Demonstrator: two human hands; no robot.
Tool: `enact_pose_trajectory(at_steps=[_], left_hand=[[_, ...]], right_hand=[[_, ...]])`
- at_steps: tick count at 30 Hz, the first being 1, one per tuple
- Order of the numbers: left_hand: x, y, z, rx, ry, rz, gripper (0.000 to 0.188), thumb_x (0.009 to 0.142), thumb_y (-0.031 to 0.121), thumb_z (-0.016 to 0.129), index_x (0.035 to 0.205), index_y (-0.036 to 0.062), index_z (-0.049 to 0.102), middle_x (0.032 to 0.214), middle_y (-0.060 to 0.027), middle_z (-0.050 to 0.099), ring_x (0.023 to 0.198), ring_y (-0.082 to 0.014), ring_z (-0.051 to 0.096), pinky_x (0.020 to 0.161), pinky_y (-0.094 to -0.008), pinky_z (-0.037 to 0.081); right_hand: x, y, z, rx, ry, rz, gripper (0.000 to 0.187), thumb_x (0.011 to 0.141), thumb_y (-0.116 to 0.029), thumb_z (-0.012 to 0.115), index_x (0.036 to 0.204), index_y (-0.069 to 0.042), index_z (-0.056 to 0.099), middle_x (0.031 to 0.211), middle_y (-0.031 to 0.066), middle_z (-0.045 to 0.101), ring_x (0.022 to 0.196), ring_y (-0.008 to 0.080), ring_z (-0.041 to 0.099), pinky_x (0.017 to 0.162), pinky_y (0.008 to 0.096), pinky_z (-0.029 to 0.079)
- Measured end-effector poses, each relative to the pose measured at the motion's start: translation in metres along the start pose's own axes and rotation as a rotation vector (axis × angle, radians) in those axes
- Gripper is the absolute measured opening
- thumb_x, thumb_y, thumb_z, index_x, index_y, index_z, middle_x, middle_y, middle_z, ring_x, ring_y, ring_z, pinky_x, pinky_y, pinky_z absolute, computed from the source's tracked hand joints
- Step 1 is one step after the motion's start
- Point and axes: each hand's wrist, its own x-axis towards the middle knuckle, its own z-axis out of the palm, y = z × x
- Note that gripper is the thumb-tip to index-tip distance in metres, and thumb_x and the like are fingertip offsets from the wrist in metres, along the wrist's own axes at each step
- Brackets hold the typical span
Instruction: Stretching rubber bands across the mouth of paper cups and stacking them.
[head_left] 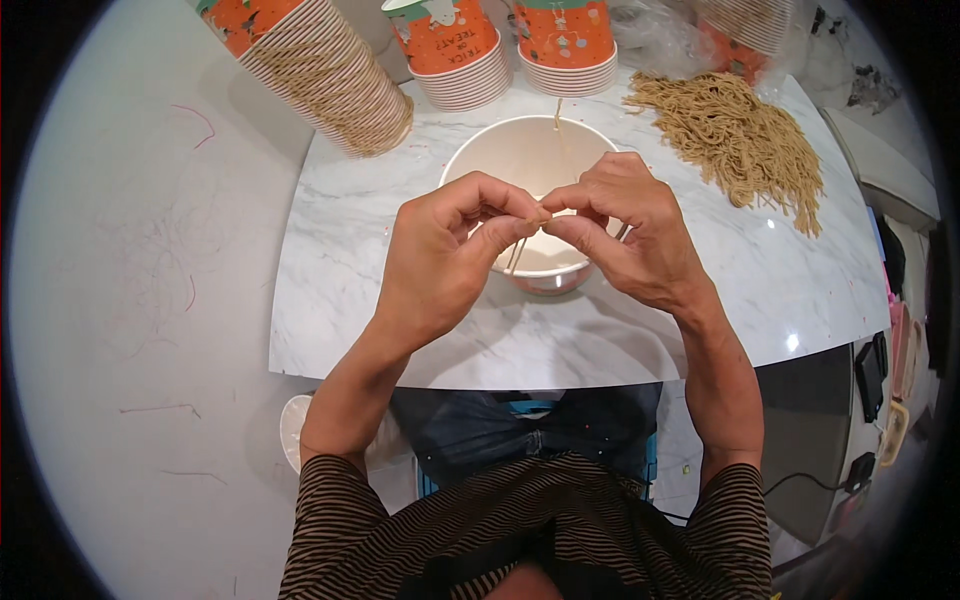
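Now, both hands meet above an open paper bucket, thumbs and forefingers pinched at one point. The left hand (440, 255) is closed on a thin tan cord (516, 257), and strands of it hang below the thumb. The right hand (640, 225) is closed too and, as it seems, grips the same cord from the right. I suppose they work so close because such a fine piece asks for the fingertips of both sides.

The bucket (485, 165) stands upright on the marble-patterned table (340, 260), just below the hands, perhaps to keep its rim easy to reach. A bit of cord (559, 112) shows at its far rim. Farther to the right lies a loose heap of tan cords (735, 135), probably put there for easy picking. At the far side stand two short stacks of buckets, a middle one (460, 75) and a right one (567, 60); a tall stack (320, 85) is at far left, nested likely to save space.

The fingers cover the cord's meeting point, so I cannot tell if it is knotted. The upper edge cuts the stacks, and what lies behind the clear plastic (650, 40) is hard to distinguish.
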Motion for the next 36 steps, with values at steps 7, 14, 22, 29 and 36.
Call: enact_pose_trajectory(at_steps=[7,14,22,29,36], left_hand=[[-0.003,-0.004,0.001,0.203,0.033,0.152,0.007,0.102,-0.004,0.063,0.108,-0.0062,0.066,0.106,-0.0113,0.073,0.1,-0.0153,0.069,0.091,-0.0289,0.056],[-0.003,-0.011,0.004,0.202,0.131,0.271,0.011,0.095,-0.006,0.067,0.103,-0.0003,0.071,0.094,-0.0089,0.076,0.09,-0.0171,0.073,0.082,-0.0297,0.056],[-0.007,-0.009,0.0,0.246,0.079,0.284,0.011,0.094,-0.008,0.066,0.101,0.0005,0.067,0.094,-0.0089,0.07,0.086,-0.0186,0.068,0.08,-0.0304,0.055],[-0.007,-0.003,0.002,0.215,0.032,0.283,0.011,0.092,-0.009,0.067,0.099,-0.0003,0.065,0.092,-0.0101,0.067,0.085,-0.0217,0.067,0.077,-0.0312,0.053],[-0.014,0.0,0.002,0.346,0.042,0.233,0.008,0.099,-0.009,0.06,0.103,-0.0025,0.063,0.101,-0.0072,0.067,0.092,-0.0136,0.064,0.084,-0.0272,0.053]], right_hand=[[-0.001,-0.002,0.0,0.019,-0.008,-0.005,0.009,0.083,-0.006,0.08,0.091,-0.005,0.076,0.07,0.0027,0.063,0.071,0.0177,0.056,0.083,0.0344,0.043],[-0.003,-0.005,0.013,-0.002,0.097,0.044,0.012,0.085,-0.015,0.082,0.088,-0.007,0.073,0.066,0.0016,0.064,0.065,0.0182,0.06,0.085,0.0353,0.046],[-0.001,-0.011,0.011,0.028,0.07,0.057,0.012,0.086,-0.013,0.082,0.096,-0.007,0.077,0.065,0.0028,0.066,0.062,0.0181,0.061,0.087,0.0359,0.047],[-0.003,-0.003,0.013,0.093,0.056,-0.048,0.003,0.085,-0.01,0.081,0.084,-0.008,0.079,0.073,0.0011,0.073,0.059,0.0152,0.059,0.088,0.0354,0.047],[-0.003,-0.007,0.015,0.045,0.072,-0.005,0.007,0.084,-0.011,0.083,0.083,-0.008,0.077,0.07,0.0,0.072,0.058,0.014,0.059,0.092,0.0357,0.047]])
